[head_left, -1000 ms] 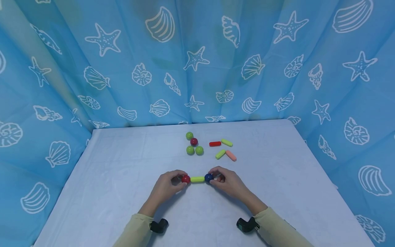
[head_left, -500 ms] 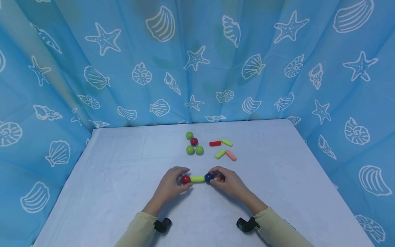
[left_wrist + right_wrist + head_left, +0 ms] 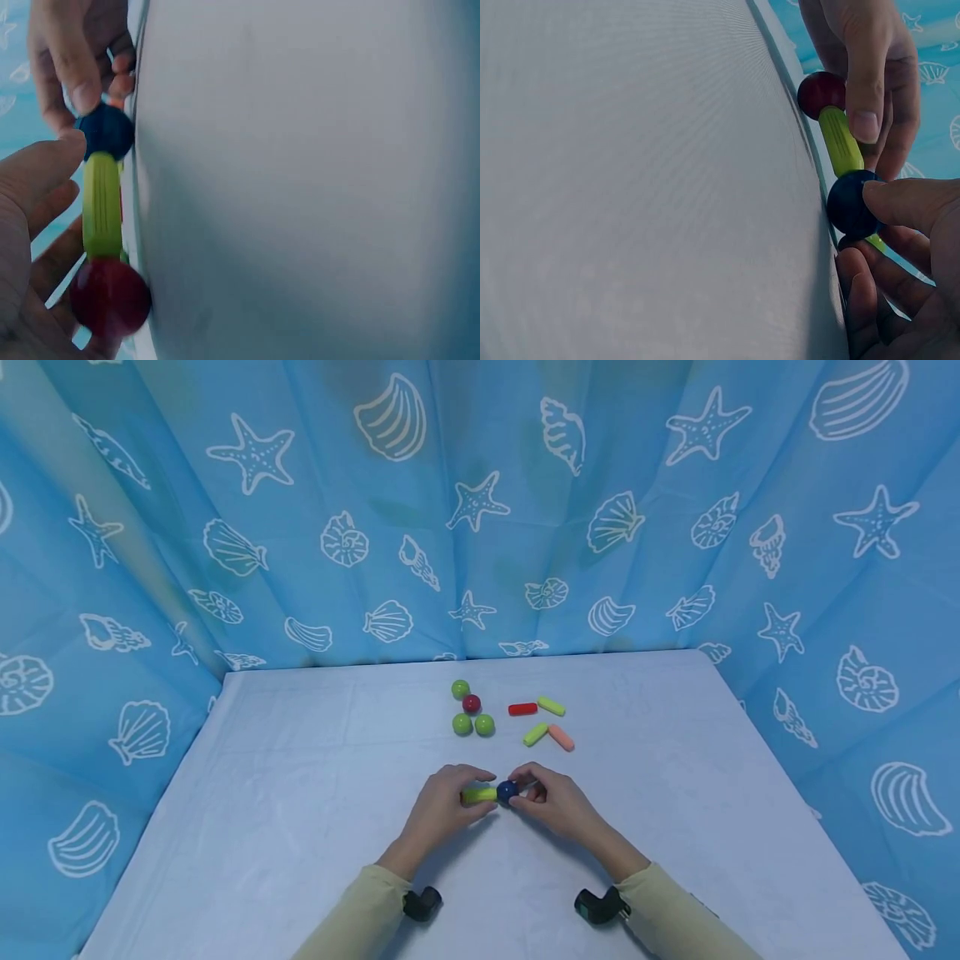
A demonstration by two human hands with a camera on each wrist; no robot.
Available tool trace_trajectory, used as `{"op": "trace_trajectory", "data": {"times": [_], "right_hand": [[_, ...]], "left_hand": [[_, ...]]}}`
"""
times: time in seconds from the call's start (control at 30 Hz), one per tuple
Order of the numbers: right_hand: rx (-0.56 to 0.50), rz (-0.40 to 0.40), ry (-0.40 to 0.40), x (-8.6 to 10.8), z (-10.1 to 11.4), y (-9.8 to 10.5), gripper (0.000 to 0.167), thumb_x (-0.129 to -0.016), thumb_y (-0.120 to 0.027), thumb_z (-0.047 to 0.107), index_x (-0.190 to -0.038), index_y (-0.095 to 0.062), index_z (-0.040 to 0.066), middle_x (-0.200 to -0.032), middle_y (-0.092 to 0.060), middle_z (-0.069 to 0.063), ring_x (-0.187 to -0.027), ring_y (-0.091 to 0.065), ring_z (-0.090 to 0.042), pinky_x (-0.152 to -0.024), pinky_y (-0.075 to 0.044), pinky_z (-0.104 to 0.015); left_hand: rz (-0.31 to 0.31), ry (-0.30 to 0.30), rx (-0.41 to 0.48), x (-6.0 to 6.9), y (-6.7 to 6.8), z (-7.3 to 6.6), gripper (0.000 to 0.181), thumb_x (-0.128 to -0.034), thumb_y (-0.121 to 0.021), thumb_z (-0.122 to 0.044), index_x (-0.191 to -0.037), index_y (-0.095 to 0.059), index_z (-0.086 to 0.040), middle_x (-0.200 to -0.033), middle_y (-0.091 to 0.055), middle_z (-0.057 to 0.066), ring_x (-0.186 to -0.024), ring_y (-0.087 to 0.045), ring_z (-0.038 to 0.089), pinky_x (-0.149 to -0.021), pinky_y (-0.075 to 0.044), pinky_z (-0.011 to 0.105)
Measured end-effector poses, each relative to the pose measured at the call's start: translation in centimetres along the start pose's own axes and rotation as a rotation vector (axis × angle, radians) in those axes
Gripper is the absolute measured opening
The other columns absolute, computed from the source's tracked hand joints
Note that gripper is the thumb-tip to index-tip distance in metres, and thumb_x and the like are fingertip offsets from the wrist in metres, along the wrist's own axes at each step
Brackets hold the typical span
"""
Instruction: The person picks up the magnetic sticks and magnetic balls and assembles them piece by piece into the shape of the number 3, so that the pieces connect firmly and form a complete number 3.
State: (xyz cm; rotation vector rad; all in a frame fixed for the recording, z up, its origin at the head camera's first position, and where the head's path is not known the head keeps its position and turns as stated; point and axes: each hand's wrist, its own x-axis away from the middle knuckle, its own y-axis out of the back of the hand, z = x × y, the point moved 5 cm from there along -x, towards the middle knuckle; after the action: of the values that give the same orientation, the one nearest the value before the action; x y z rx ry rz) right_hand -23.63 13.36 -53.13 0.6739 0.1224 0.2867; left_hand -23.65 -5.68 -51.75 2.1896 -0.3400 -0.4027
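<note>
A lime-green stick (image 3: 478, 795) joins a blue ball (image 3: 507, 791) to a red ball (image 3: 110, 298) in one line low over the white table. My right hand (image 3: 558, 803) pinches the blue ball between thumb and fingers. Around the stick, my left hand (image 3: 441, 806) has its thumb and fingers spread on either side, tips close to the blue ball. From the head, the left hand hides the red ball; both wrist views show it at the stick's far end. Whether the left thumb touches the blue ball I cannot tell.
Behind the hands lie several green balls (image 3: 484, 725) and a dark red ball (image 3: 471, 703). To their right are a red stick (image 3: 522, 709), two lime-green sticks (image 3: 536, 734) and a salmon stick (image 3: 561, 737). A blue shell-print curtain (image 3: 480, 560) surrounds the white table (image 3: 300, 760).
My left hand has let go of the red ball, spread its fingers and slid right along the stick towards the blue ball. The right hand has kept its hold and place.
</note>
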Motion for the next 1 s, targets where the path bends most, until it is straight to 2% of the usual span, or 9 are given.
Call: {"op": "trace_trajectory", "data": {"times": [0.1,0.17,0.4,1.0], "right_hand": [[-0.004,-0.009,-0.002,0.1,0.0,0.1,0.028,-0.092,-0.077,0.019,-0.117,-0.065,0.018,-0.102,-0.067,0.006,-0.077,-0.057,-0.008,-0.07,-0.049,-0.024],[-0.006,-0.012,-0.004,0.1,0.0,0.1,0.028,-0.091,-0.077,0.019,-0.116,-0.065,0.018,-0.102,-0.067,0.006,-0.076,-0.057,-0.008,-0.069,-0.049,-0.024],[-0.016,-0.002,-0.023,0.1,0.1,0.0,0.028,-0.091,-0.077,0.019,-0.117,-0.065,0.018,-0.101,-0.067,0.006,-0.077,-0.057,-0.011,-0.07,-0.049,-0.024],[-0.039,0.005,0.014,0.1,-0.1,0.2,0.027,-0.093,-0.076,0.02,-0.117,-0.066,0.017,-0.098,-0.067,0.007,-0.076,-0.057,-0.009,-0.069,-0.049,-0.024]], "left_hand": [[-0.007,-0.014,-0.017,-0.2,-0.3,-0.6,0.037,-0.0871,-0.082,-0.034,-0.121,-0.074,-0.021,-0.119,-0.073,-0.005,-0.111,-0.063,0.017,-0.097,-0.051,0.037],[-0.014,-0.01,-0.026,-0.3,-0.4,-0.9,0.037,-0.087,-0.082,-0.034,-0.12,-0.074,-0.02,-0.118,-0.073,-0.004,-0.112,-0.064,0.018,-0.099,-0.05,0.039],[-0.008,0.046,0.003,-0.4,-0.6,-1.3,0.035,-0.0877,-0.082,-0.032,-0.119,-0.075,-0.019,-0.114,-0.074,-0.004,-0.109,-0.064,0.018,-0.097,-0.051,0.04],[-0.005,0.092,0.011,-0.6,-0.9,-1.5,0.029,-0.0875,-0.082,-0.03,-0.115,-0.078,-0.022,-0.106,-0.075,-0.006,-0.102,-0.064,0.017,-0.092,-0.051,0.041]]}}
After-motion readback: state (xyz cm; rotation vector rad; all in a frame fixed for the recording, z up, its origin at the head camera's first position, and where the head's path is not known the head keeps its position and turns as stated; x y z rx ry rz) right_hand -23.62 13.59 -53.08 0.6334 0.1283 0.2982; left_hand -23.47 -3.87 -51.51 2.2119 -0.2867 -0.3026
